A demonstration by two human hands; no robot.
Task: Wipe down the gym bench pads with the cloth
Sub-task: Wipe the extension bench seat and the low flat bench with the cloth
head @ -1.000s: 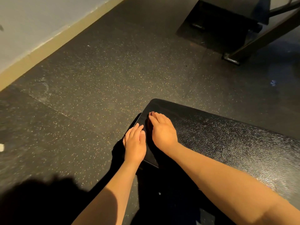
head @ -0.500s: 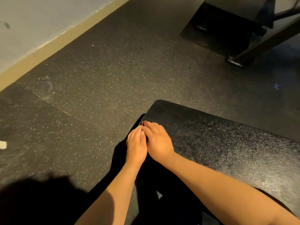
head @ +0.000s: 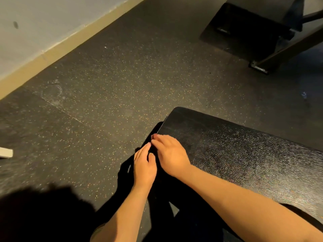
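Two bare forearms reach in from the bottom of the frame, both cut off by its lower edge. The left hand (head: pixel 144 169) lies flat with its fingers straight and together, on a black dark mass (head: pixel 157 182) below the pad's corner. Whether that is cloth or only shadow cannot be told. Just beside it, the right hand (head: pixel 170 154) rests on the left end of the bench pad (head: pixel 236 154), its fingertips (head: pixel 153 137) bent at the edge; whether they pinch anything is hard to make out. The pad, a rounded-cornered slab of black pebbled vinyl with a sheen, fills the lower right and runs out of the frame. Beyond, the rubber floor (head: pixel 104 84) is dark and flecked with pale specks, scuffed in a faint ring at centre left. A small white block (head: pixel 6 152) is cut by the left edge. At upper left a tan baseboard (head: pixel 70 44) meets a grey wall (head: pixel 35 23); at upper right stands a dark equipment frame (head: pixel 279 46), partly cropped.
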